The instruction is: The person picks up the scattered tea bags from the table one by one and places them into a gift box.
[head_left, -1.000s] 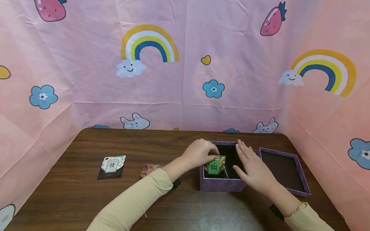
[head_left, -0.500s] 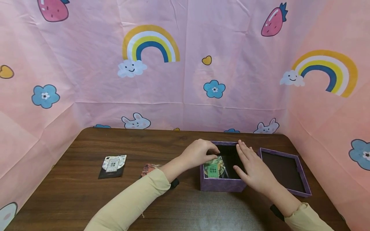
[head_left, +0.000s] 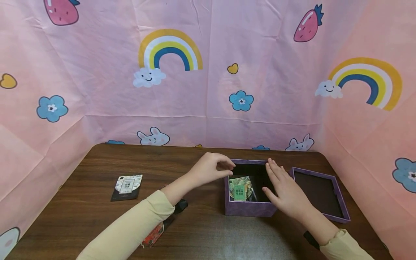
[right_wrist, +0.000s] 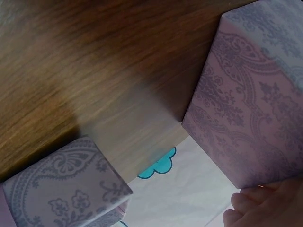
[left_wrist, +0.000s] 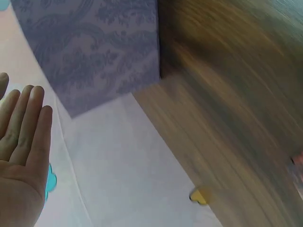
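An open purple box (head_left: 250,208) with a dark inside stands right of centre in the head view. A packet with a green label (head_left: 239,191) leans or lies in its left part. By the box's left rim is my left hand (head_left: 211,168), fingers bent loosely and holding nothing; the left wrist view shows its palm (left_wrist: 21,156) beside the patterned box wall (left_wrist: 94,52). My right hand (head_left: 287,191) rests on the right rim with straight fingers. In the right wrist view, its fingertips (right_wrist: 255,203) show at the patterned box (right_wrist: 255,109).
A purple-rimmed lid (head_left: 344,202) lies upturned right of the box. On the brown table (head_left: 81,224), a white-and-black packet (head_left: 126,187) lies at left. A red packet (head_left: 153,235) is partly hidden by the left forearm. A printed pink cloth (head_left: 208,90) hangs behind.
The green-labelled packet has gone lower into the box, and my left hand has let go of it and moved left, out of the box. The right hand stays in place.
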A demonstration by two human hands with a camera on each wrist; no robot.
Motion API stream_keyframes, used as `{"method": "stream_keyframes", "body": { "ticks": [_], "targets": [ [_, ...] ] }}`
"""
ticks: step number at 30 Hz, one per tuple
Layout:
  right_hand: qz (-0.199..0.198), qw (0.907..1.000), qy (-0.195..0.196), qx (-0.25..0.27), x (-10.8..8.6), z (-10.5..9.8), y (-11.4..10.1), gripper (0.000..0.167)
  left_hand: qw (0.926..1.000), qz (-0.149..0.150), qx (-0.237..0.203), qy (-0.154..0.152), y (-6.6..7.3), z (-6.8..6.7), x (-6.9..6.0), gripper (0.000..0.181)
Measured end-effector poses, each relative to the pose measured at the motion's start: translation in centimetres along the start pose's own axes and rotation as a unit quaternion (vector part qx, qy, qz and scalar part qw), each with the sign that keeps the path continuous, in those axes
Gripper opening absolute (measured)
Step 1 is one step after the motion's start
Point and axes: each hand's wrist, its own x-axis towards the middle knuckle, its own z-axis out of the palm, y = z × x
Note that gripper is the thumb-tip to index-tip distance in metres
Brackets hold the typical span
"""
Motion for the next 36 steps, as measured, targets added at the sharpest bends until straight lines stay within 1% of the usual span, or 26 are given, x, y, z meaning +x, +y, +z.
{"method": "stream_keyframes", "body": {
  "ticks": [5,7,16,20,25,31,36],
  "targets": [
    [0.002,1.0000,-0.004,0.000,-0.1,0.0,0.0,0.079,0.9993,-0.019,0.026,0.019,-0.6,-1.7,-1.4,0.020],
    [0.002,1.0000,-0.002,-0.002,-0.2,0.0,0.0,0.079,0.9988,-0.024,0.033,0.027,-1.1,-2.4,-2.0,0.020],
    [0.000,1.0000,0.002,-0.002,-0.1,0.0,-0.2,0.079,0.9960,-0.063,0.030,0.056,-2.8,-4.9,-4.8,0.022],
    [-0.001,1.0000,0.003,-0.004,-0.1,0.0,-0.2,0.079,0.9945,-0.076,0.025,0.068,-3.9,-5.8,-6.2,0.022],
    [-0.001,1.0000,0.000,-0.005,-0.1,0.0,-0.1,0.078,0.9914,-0.096,0.030,0.084,-5.5,-6.4,-7.9,0.020],
    [-0.003,1.0000,0.002,-0.003,-0.1,0.0,-0.1,0.078,0.9862,-0.122,0.035,0.107,-7.6,-6.6,-9.7,0.022],
    [-0.005,1.0000,0.002,-0.006,0.0,-0.1,-0.2,0.079,0.9830,-0.147,0.025,0.107,-8.9,-6.5,-11.0,0.023]
  ]
}}
